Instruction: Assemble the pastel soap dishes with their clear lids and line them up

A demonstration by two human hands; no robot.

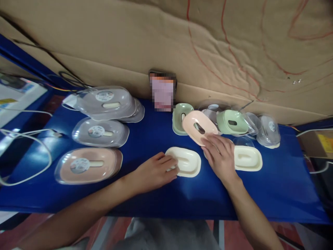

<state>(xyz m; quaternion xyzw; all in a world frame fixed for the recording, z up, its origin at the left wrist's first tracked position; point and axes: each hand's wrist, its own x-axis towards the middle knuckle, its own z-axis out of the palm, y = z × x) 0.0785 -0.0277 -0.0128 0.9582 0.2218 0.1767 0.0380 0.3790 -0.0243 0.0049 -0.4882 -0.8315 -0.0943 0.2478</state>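
My right hand (220, 154) is closed on the edge of a pink oval soap-dish tray (191, 123) with a slot in its middle, held tilted above the table. The fingers of my left hand (158, 172) are curled over the left end of a cream soap-dish base (191, 161) lying on the blue table. Just right of my right hand, a second cream base (248, 158) rests on the table. Behind the pink tray sit a green dish (179, 119) and a green slotted tray (239, 122), the latter among clear lids (252, 122).
Lidded, labelled dishes stand at left: a pink one (106, 170), a grey one (118, 132) and a grey stack (122, 102). Another lidded dish (269, 130) is far right. A phone-like device (163, 92) leans on the cardboard wall (117, 45). White cable (43, 149) loops at left.
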